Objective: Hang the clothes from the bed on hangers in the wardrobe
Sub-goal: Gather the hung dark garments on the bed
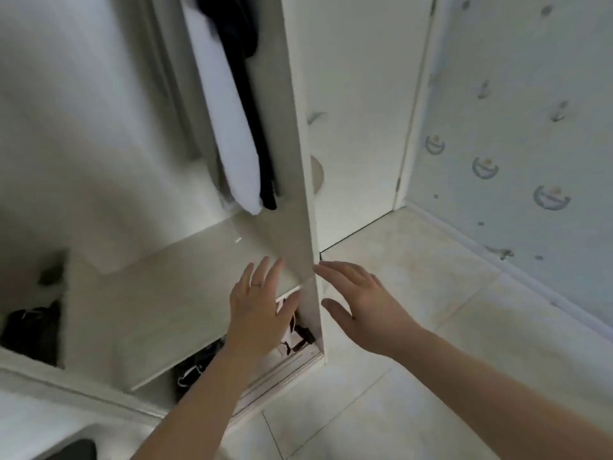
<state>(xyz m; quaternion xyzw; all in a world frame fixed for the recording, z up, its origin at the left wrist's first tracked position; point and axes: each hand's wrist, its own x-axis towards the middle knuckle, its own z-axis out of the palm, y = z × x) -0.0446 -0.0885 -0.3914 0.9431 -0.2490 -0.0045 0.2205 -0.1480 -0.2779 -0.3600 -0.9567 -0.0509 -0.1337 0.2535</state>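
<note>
Where the wardrobe (300,180) stands open, white (232,127) and black clothes (255,121) hang inside. Both the left hand (262,310) and right hand (361,310) are spread, empty.

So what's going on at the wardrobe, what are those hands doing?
A person reaches toward the open wardrobe with both hands empty, fingers spread. The left hand is in front of the shelf, the right hand just outside the upright side panel. A white garment and a dark garment hang inside.
</note>
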